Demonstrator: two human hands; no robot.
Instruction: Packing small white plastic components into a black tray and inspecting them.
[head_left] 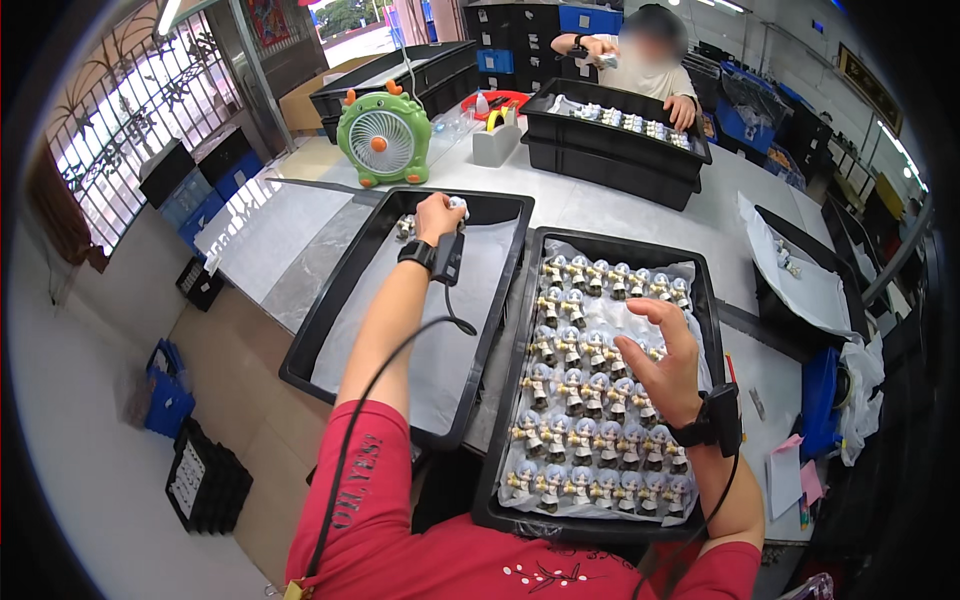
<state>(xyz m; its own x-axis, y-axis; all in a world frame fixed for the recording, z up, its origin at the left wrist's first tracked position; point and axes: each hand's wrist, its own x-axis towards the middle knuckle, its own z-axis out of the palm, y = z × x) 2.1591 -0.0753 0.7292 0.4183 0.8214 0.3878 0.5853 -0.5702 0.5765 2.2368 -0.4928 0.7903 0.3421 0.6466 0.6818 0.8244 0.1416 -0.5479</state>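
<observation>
My left hand (436,218) is closed around a small figurine (459,204) with pale hair, at the far end of the left black tray (400,430). Beside that hand, another figurine (405,226) lies in the same tray on white lining. Over the right black tray (530,400), my right hand (665,362) hovers with thumb and fingers apart and nothing between them. Rows of pale-haired figurines (583,437) in white and dark clothes fill much of that tray. A gap shows in the second row from the far end. My right hand hides some figurines.
A green fan (383,136) stands beyond the left tray, near a tape dispenser (497,140) and a red dish (505,101). Across the table a co-worker (650,65) handles figurines above stacked black trays (615,160). A lined tray (800,260) sits at the right. Cables run from my wrists.
</observation>
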